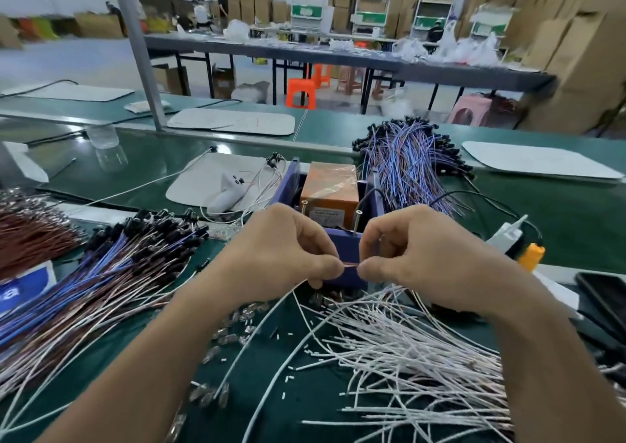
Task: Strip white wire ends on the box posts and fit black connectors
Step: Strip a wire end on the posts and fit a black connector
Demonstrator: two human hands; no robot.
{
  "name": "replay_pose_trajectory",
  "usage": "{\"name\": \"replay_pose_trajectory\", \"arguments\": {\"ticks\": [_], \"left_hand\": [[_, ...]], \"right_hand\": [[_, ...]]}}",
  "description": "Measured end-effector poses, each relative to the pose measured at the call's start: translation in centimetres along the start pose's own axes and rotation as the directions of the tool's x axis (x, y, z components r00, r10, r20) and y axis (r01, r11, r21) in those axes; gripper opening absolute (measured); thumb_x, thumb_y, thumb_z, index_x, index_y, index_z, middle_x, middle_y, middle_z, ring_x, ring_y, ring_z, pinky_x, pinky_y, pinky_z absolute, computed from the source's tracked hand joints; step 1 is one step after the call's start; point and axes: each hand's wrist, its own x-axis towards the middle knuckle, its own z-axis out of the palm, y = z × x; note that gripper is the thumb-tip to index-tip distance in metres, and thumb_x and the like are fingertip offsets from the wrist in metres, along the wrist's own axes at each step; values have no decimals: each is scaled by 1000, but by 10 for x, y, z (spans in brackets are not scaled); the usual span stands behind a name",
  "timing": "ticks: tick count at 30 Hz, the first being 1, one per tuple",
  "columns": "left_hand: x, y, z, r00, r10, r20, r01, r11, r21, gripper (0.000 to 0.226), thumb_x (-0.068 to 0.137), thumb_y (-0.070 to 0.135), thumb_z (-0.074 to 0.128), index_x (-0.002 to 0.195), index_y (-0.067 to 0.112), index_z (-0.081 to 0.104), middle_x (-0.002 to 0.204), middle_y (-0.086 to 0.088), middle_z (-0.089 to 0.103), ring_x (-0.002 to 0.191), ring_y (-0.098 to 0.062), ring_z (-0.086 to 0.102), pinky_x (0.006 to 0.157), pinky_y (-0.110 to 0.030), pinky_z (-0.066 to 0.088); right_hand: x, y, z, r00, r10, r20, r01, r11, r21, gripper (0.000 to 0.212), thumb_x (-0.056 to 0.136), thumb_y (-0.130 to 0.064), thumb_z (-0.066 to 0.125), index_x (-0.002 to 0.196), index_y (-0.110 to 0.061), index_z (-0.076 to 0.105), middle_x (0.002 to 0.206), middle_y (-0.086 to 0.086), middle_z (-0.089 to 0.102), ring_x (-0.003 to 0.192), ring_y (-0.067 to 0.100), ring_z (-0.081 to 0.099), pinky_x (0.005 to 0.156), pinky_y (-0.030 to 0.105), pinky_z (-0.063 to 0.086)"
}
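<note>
My left hand [288, 256] and my right hand [406, 256] meet just in front of the purple box [345, 249]. Between their fingertips both pinch a short bared, reddish wire end [349, 266]. A white wire [271, 324] runs down and left from my left hand across the green mat. Two metal posts [357, 220] stand up inside the box beside an orange block [330, 191]. A loose pile of white wires [423, 358] lies below my right hand. Finished wires with black connectors [162, 236] lie to the left.
A second bundle of blue wires with black connectors [410, 161] lies behind the box. Small white insulation offcuts [288, 334] and clear parts [210, 391] dot the mat. A white and orange tool [518, 242] and a dark phone [606, 293] lie at the right.
</note>
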Motion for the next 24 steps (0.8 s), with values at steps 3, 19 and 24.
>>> {"name": "replay_pose_trajectory", "arguments": {"ticks": [3, 19, 24], "left_hand": [[5, 2, -5, 999, -2, 45, 4, 999, -43, 6, 79, 23, 85, 74, 24, 81, 67, 1, 76, 62, -15, 74, 64, -20, 59], [9, 3, -20, 989, -14, 150, 14, 1000, 3, 16, 82, 12, 80, 83, 28, 83, 70, 3, 77, 62, -12, 73, 62, -19, 58], [5, 3, -32, 990, -34, 135, 31, 999, 27, 22, 87, 16, 75, 82, 35, 83, 66, 3, 75, 57, -3, 63, 55, -15, 49]], "right_hand": [[3, 0, 2, 999, 4, -42, -7, 999, -52, 11, 79, -35, 82, 74, -34, 72, 60, -11, 67, 47, 1, 52, 48, 13, 41], [-3, 16, -18, 988, 107, -112, -101, 993, 57, 21, 88, -12, 74, 68, -20, 73, 53, 2, 66, 46, 10, 55, 51, 22, 42], [-5, 14, -21, 996, 55, -76, -37, 975, 220, 21, 90, -4, 71, 72, -15, 73, 61, 8, 68, 53, 13, 58, 52, 21, 44]]}}
